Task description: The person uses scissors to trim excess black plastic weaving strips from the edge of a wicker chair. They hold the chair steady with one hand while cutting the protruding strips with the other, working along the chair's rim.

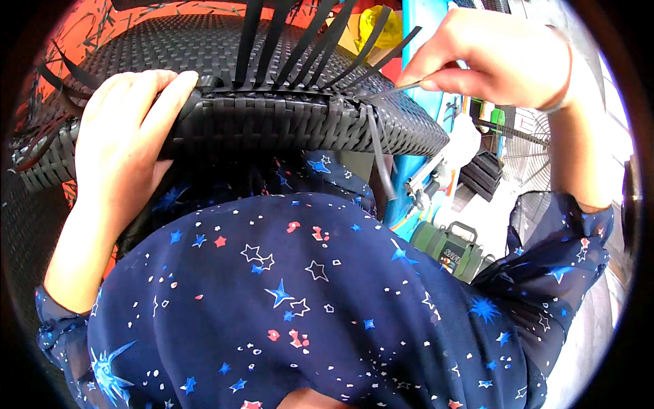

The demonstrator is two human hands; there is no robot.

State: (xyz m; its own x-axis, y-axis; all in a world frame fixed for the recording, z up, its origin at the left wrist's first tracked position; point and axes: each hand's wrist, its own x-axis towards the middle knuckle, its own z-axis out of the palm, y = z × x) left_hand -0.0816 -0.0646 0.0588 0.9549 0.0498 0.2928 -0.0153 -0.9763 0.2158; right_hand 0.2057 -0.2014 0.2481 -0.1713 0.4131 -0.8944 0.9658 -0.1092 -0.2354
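A black woven rattan furniture piece (272, 126) lies across in front of me, its rounded edge facing my body. My left hand (122, 140) is wrapped over this edge at the left, thumb underneath. Several loose flat black strips (293, 44) stand up in a row from the edge. At the right, my right hand (487, 58) is raised and pinches a thin dark strip (402, 87) between thumb and fingers; the strip runs to the weave at the edge. Just below that spot, a loose strip (379, 150) hangs down the front.
Behind the piece lies a red-orange surface (75, 24) with black strip scraps. A yellow plastic bag (381, 28) and a blue surface (417, 37) are at the back right. Further right are a wire fan grille (535, 153) and a green case (446, 249).
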